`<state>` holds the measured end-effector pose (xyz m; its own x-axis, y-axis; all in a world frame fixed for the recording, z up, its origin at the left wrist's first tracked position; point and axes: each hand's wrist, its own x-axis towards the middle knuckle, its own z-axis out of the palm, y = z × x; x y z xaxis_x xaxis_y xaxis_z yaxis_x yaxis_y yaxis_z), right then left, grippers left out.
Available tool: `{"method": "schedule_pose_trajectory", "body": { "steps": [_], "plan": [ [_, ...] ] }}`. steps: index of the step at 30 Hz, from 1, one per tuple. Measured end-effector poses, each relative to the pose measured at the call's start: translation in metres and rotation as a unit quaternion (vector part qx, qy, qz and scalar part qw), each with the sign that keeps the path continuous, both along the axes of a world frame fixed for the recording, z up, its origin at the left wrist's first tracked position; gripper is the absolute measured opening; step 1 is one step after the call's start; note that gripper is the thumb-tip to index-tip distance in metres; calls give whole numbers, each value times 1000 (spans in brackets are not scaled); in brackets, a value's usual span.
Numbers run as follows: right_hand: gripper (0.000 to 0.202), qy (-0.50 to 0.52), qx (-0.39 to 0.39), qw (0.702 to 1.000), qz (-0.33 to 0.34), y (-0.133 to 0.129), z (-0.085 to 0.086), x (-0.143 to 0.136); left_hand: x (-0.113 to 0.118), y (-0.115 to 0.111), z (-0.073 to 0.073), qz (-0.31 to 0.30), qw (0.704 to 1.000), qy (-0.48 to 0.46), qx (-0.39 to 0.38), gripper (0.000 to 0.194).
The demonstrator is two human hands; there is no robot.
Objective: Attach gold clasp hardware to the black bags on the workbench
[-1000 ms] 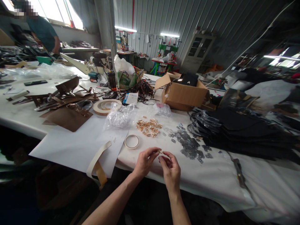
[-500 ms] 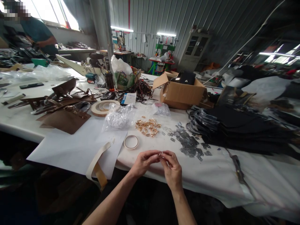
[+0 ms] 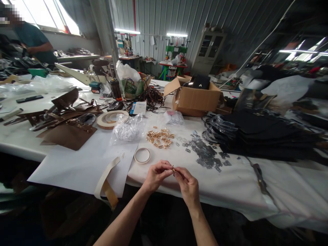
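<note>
My left hand [image 3: 156,176] and my right hand [image 3: 188,184] meet fingertip to fingertip above the table's front edge. Both pinch a small gold metal fitting [image 3: 173,169]; the fingers cover most of it, so its exact shape is hard to see. Just beyond lies a heap of gold metal fittings [image 3: 159,138]. To the right of that heap, thin grey metal plates with holes [image 3: 205,152] are spread in a loose pile. A roll of tape [image 3: 142,155] lies flat on the table, left of my hands.
White paper [image 3: 82,167] with a curled tape strip [image 3: 106,174] covers the left front. Behind are a clear bag [image 3: 128,130], brown leather pieces [image 3: 71,131] and a cardboard box [image 3: 196,100]. Black panels [image 3: 266,135] and a dark-handled tool [image 3: 260,179] are at right. A person [image 3: 36,41] stands far left.
My fingertips have shifted slightly left and the gold fitting between them shows more clearly. The left fingers have lifted a little. The whole view has shifted slightly.
</note>
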<state>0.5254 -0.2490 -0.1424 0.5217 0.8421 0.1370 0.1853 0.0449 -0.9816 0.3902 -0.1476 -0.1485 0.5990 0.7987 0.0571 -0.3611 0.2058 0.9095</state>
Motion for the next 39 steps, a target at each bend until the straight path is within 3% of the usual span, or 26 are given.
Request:
{"method": "schedule_pose_trajectory", "body": {
  "steps": [5, 9, 19, 22, 28, 34, 39],
  "plan": [
    [17, 3, 14, 1000, -13, 2, -5, 0, 3, -2, -3, -2, 999, 3, -38, 19],
    [14, -11, 36, 999, -36, 1, -6, -4, 9, -3, -6, 40, 996, -36, -77, 32],
    [11, -40, 22, 999, 25, -4, -7, 7, 3, 4, -5, -17, 999, -23, 23, 24],
    [11, -48, 12, 998, 33, -5, -6, 8, 1, 3, -2, -7, 999, 11, 30, 24],
    [7, -132, 37, 990, 10, -6, -3, 2, 2, -3, -2, 34, 999, 40, 12, 23],
    [13, -201, 65, 977, -29, -5, -7, -4, 2, -3, -10, 37, 999, 35, -11, 23],
    [14, -52, 52, 997, -18, -1, -8, -3, 0, -2, -8, 39, 999, 23, 18, 17]
  ]
}}
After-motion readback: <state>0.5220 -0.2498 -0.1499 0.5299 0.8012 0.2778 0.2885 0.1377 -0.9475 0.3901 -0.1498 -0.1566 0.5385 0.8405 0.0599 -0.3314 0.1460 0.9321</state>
